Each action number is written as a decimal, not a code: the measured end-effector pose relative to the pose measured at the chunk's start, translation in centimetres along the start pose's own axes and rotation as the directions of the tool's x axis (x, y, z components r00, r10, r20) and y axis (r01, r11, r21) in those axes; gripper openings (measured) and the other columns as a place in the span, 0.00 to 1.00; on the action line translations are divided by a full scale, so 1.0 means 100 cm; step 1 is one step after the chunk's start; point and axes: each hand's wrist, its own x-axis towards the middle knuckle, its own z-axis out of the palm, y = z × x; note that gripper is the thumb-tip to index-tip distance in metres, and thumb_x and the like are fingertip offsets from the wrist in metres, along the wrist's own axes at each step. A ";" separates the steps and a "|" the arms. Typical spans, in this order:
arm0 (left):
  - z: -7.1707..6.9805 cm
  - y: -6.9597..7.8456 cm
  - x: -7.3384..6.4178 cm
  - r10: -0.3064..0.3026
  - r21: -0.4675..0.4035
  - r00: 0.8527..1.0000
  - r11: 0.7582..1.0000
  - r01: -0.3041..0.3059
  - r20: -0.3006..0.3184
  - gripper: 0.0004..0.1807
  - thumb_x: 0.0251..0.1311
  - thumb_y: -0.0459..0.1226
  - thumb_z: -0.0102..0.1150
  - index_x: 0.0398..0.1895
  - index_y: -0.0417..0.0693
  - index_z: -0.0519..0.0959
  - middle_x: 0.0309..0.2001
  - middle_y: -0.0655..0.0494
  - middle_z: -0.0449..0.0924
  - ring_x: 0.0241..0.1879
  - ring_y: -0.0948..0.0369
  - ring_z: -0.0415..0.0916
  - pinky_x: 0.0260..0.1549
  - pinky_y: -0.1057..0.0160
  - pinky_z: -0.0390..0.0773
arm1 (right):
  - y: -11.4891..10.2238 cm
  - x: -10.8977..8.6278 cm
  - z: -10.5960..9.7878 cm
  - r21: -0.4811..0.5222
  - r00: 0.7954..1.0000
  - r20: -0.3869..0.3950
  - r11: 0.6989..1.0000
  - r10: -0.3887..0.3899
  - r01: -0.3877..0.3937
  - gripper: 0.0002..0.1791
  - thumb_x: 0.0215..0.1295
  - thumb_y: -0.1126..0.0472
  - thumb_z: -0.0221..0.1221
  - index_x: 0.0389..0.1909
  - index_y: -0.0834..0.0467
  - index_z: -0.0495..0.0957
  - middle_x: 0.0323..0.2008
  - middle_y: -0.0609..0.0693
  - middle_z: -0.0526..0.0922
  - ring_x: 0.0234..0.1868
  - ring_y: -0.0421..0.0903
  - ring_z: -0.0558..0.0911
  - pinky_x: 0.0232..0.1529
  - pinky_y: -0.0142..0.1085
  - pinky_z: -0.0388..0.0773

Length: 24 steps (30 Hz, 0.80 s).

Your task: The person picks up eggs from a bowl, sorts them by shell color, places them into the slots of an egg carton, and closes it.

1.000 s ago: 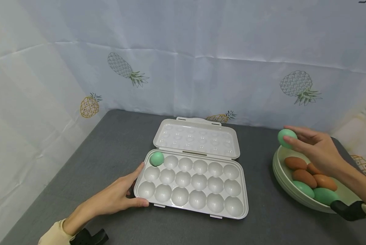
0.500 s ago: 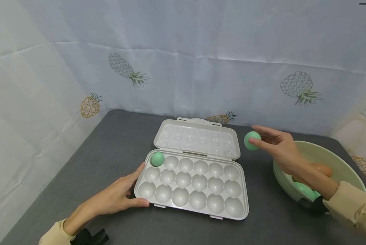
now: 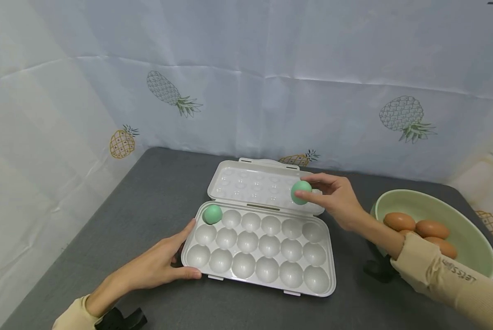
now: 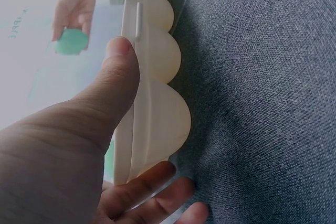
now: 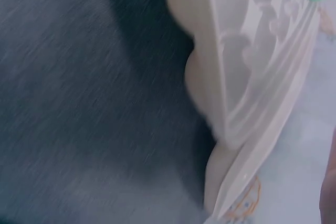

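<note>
A white plastic egg box lies unfolded on the dark table, its lid laid back behind the base. One green egg sits in the back left hollow. My left hand grips the box's left end, thumb at the front corner and index finger along the left side; in the left wrist view its other fingers lie by the rounded underside. A second green egg is pinched between the thumb and fingers of my right hand, above the right part of the lid.
To the right stands a pale green bowl with several brown eggs, partly hidden by my right forearm. Behind the dark tabletop hangs a white curtain printed with pineapples.
My right hand has carried the green egg leftward from over the bowl to over the box lid. The left hand and the box have stayed in place.
</note>
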 end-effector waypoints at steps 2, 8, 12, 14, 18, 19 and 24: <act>0.000 0.000 0.000 0.004 -0.002 1.000 1.000 -0.004 0.000 0.63 0.56 0.56 0.73 0.80 0.30 0.47 0.74 0.31 0.63 0.55 0.56 0.75 0.37 0.69 0.79 | 0.000 0.002 0.009 -0.007 1.000 -0.003 1.000 0.001 -0.001 0.17 0.58 0.70 0.72 0.48 0.52 0.87 0.39 0.33 0.88 0.47 0.31 0.85 0.34 0.25 0.80; 0.000 0.000 0.000 0.004 -0.003 1.000 1.000 -0.004 0.000 0.63 0.56 0.56 0.73 0.80 0.31 0.46 0.74 0.31 0.62 0.57 0.56 0.75 0.37 0.68 0.79 | -0.002 0.007 0.033 0.005 1.000 0.027 1.000 0.010 -0.010 0.19 0.57 0.69 0.72 0.50 0.60 0.85 0.43 0.34 0.86 0.43 0.31 0.85 0.34 0.26 0.81; 0.000 0.000 0.000 -0.006 -0.001 1.000 1.000 0.006 0.001 0.63 0.56 0.56 0.73 0.80 0.31 0.46 0.73 0.30 0.64 0.53 0.57 0.76 0.37 0.69 0.78 | 0.000 0.008 0.044 0.017 0.997 0.072 0.999 0.029 -0.031 0.19 0.57 0.67 0.73 0.50 0.59 0.85 0.46 0.39 0.86 0.48 0.34 0.87 0.45 0.32 0.85; 0.000 -0.001 0.000 -0.009 -0.002 1.000 1.000 0.009 0.003 0.64 0.56 0.56 0.73 0.80 0.31 0.46 0.72 0.30 0.65 0.52 0.58 0.76 0.37 0.69 0.78 | 0.002 0.008 0.048 0.034 0.995 0.087 0.998 0.048 -0.051 0.19 0.57 0.67 0.73 0.50 0.58 0.86 0.47 0.42 0.87 0.49 0.35 0.87 0.46 0.33 0.86; 0.001 -0.001 0.000 -0.005 -0.002 1.000 1.000 0.005 0.005 0.64 0.56 0.56 0.73 0.80 0.31 0.46 0.72 0.30 0.65 0.52 0.59 0.76 0.37 0.69 0.78 | 0.006 0.005 0.054 0.073 0.994 0.096 0.996 0.051 -0.058 0.18 0.56 0.68 0.73 0.49 0.59 0.86 0.47 0.46 0.87 0.48 0.36 0.87 0.46 0.35 0.86; 0.001 -0.001 0.000 -0.003 -0.002 1.000 1.000 0.003 0.002 0.64 0.56 0.56 0.73 0.80 0.31 0.46 0.72 0.30 0.65 0.51 0.59 0.76 0.37 0.69 0.78 | 0.006 0.005 0.055 0.079 0.995 0.095 0.996 0.042 -0.049 0.18 0.55 0.69 0.73 0.49 0.60 0.86 0.47 0.46 0.87 0.48 0.36 0.87 0.47 0.35 0.86; 0.001 -0.002 0.001 0.010 0.003 1.000 1.000 -0.010 -0.004 0.63 0.55 0.56 0.74 0.80 0.29 0.47 0.71 0.30 0.67 0.48 0.63 0.75 0.36 0.69 0.77 | 0.005 0.007 0.066 0.106 0.993 0.115 0.993 0.033 -0.045 0.21 0.53 0.70 0.75 0.50 0.67 0.86 0.45 0.43 0.87 0.48 0.38 0.88 0.53 0.37 0.84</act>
